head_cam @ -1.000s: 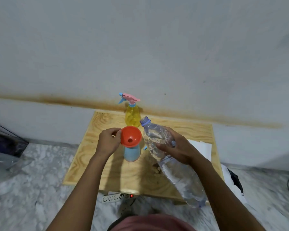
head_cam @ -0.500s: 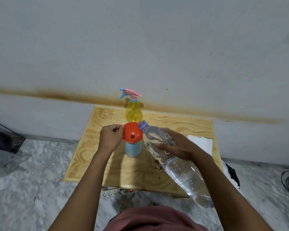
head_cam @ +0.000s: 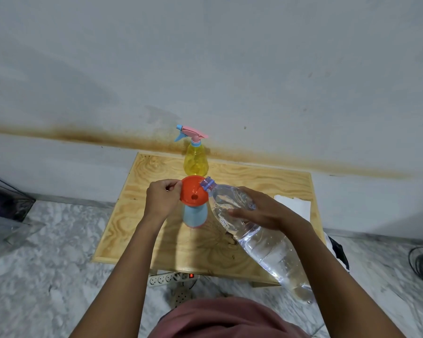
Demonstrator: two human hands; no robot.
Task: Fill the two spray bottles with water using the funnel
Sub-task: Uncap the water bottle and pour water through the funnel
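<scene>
Left hand (head_cam: 163, 198) pinches the rim of the orange funnel (head_cam: 193, 191) seated in the blue spray bottle (head_cam: 195, 215) on a wooden desk (head_cam: 142, 230). Just beside it, right hand (head_cam: 261, 211) grips a tilted water bottle (head_cam: 261, 242), mouth over the funnel's edge. A yellow spray bottle (head_cam: 196, 159) stands behind them.

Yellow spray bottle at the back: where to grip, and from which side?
Probably the narrow neck just under the trigger head of the yellow spray bottle, coming from the right. It stands upright, nozzle pointing left, wall behind, and the funnel on the blue bottle blocks the front.
</scene>
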